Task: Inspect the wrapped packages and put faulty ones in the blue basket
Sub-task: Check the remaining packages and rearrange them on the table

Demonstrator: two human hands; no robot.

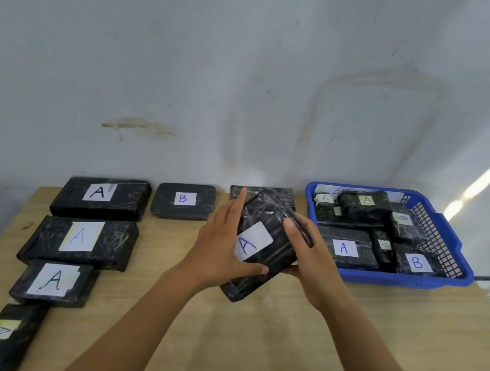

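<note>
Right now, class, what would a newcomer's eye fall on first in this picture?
The left hand and right hand hold a black wrapped package labelled A, tilted above the middle of the wooden table. At the right rear stands the blue basket, holding several labelled packages. A column of A packages lines the table's left side.

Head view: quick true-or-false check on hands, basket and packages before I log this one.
1. The left hand and the right hand both grip the held package, labelled A. True.
2. The blue basket is empty. False: several wrapped packages lie in it.
3. The blue basket stands on the right side of the table. True.
4. The B package outside the basket lies nearest the camera. False: it lies at the far edge, by the wall.
</note>
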